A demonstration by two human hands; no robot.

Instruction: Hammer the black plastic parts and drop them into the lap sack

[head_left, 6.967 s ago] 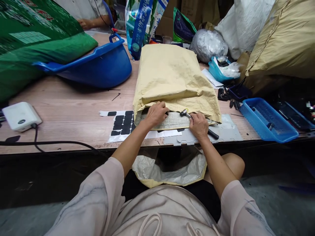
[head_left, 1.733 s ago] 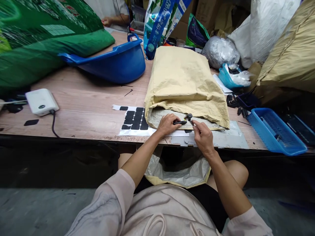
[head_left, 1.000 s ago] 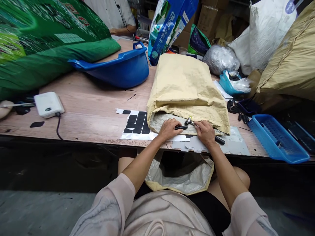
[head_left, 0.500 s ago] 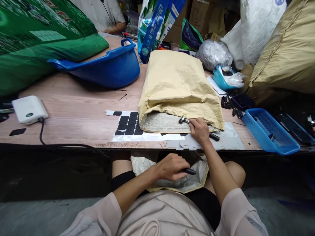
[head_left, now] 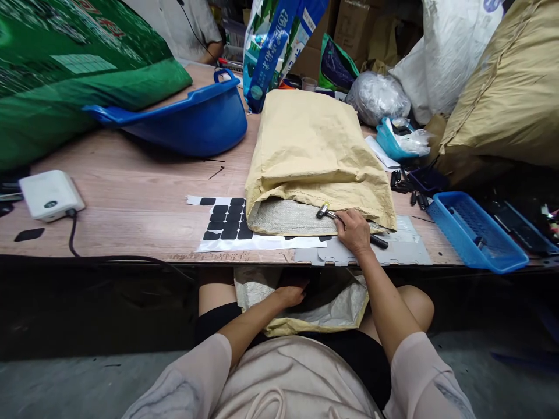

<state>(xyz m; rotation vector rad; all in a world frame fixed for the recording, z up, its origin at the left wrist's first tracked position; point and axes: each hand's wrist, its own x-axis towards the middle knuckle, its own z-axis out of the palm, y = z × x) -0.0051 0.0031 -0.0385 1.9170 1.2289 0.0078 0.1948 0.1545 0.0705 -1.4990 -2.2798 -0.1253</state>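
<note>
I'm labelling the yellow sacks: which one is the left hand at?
The open sack at the lap, left hand at its mouth; the tabletop sack and upper-right sack sit higher.

The right hand (head_left: 354,230) is curled, its arm (head_left: 385,285) stretched forward, while the left hand (head_left: 293,293) hangs lower, partly in shadow

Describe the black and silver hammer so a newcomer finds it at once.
Find the big pale yellow sack on the wooden table. At its open mouth, the right hand holds the hammer. Its shiny shaft distinguishes it from the flat black squares nearby.
</note>
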